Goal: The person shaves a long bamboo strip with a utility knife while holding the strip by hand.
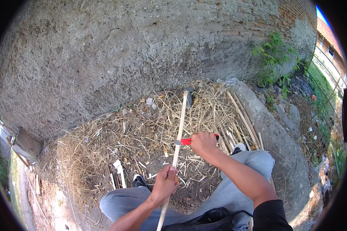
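A long pale strip of wood or bamboo (181, 125) runs from between my knees up toward the wall. My left hand (165, 183) is closed around its lower part. My right hand (204, 144) grips a red utility knife (186, 141), whose blade lies against the strip at about its middle. The strip's far end meets a dark grey object (189, 96) on the straw; I cannot make out what it is. Thin pale shavings (191, 169) are scattered on the ground beneath the knife.
A rough grey wall (142, 50) rises ahead. Dry straw (79, 158) covers much of the ground. Several wooden strips (243, 117) lie at the right, beside a raised stone edge (266, 119). A green plant (275, 57) grows by the wall. My knees (121, 202) frame the work.
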### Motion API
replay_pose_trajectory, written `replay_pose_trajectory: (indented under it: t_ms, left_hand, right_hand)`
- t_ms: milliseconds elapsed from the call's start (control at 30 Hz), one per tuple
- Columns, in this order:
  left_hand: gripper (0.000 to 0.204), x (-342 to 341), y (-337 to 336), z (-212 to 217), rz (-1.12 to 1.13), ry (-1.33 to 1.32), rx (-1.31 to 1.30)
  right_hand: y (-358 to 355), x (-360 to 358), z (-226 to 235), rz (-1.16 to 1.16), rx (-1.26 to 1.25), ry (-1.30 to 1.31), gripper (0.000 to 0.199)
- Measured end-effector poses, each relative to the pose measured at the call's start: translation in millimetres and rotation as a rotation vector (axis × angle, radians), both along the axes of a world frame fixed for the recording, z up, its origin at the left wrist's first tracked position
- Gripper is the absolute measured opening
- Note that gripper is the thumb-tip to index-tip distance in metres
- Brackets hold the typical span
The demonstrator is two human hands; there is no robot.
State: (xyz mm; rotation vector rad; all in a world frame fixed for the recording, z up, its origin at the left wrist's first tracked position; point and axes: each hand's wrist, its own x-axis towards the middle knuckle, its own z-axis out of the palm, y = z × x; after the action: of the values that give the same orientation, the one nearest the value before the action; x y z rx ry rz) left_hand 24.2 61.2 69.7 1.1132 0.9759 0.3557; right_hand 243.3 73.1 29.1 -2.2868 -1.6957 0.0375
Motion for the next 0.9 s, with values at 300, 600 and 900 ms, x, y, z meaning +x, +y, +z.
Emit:
replay_pose_trajectory:
  t_ms: [300,600,900]
  left_hand:
    - [0.023,-17.1,-12.8,-0.5,-0.069,0.061,0.001]
    - [0.022,-38.0,-30.4,-10.2,-0.168,0.120,-0.050]
    - [0.025,-52.9,-13.4,-14.3,-0.142,0.179,-0.187]
  right_hand:
    - [10.8,25.5,-17.7,-0.065,-0.040,-0.056,0.018]
    - [13.1,72.1,-32.5,-0.232,-0.103,-0.048,0.018]
    - [-0.9,101.6,-9.8,-0.398,-0.017,0.037,0.019]
